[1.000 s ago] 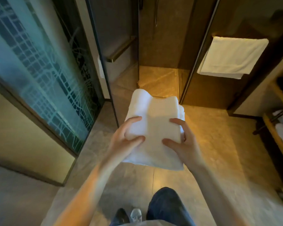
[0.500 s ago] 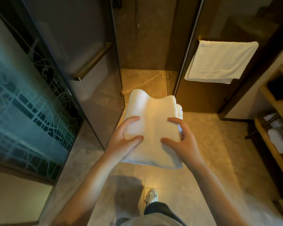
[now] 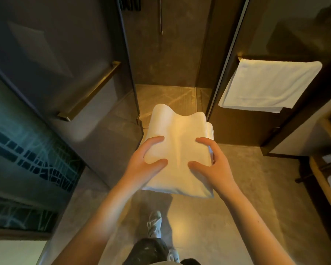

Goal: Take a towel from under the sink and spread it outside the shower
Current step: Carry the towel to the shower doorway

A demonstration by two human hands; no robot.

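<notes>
A folded white towel (image 3: 180,142) is held flat in mid-air in front of me, above the floor just outside the shower opening (image 3: 166,96). My left hand (image 3: 143,163) grips its left side, thumb and forefinger on top, the other fingers hidden below. My right hand (image 3: 216,167) grips the right side the same way. The towel's far end sags a little in the middle.
The glass shower door (image 3: 61,77) with a brass handle (image 3: 90,92) stands open at the left. A second white towel (image 3: 264,85) hangs on the glass panel at the right. Wooden shelves (image 3: 325,180) with towels line the right edge. Tiled floor (image 3: 237,188) lies below.
I have walked closer to the shower opening, so the door and hanging towel loom larger. Both hands keep the same hold on the folded towel.
</notes>
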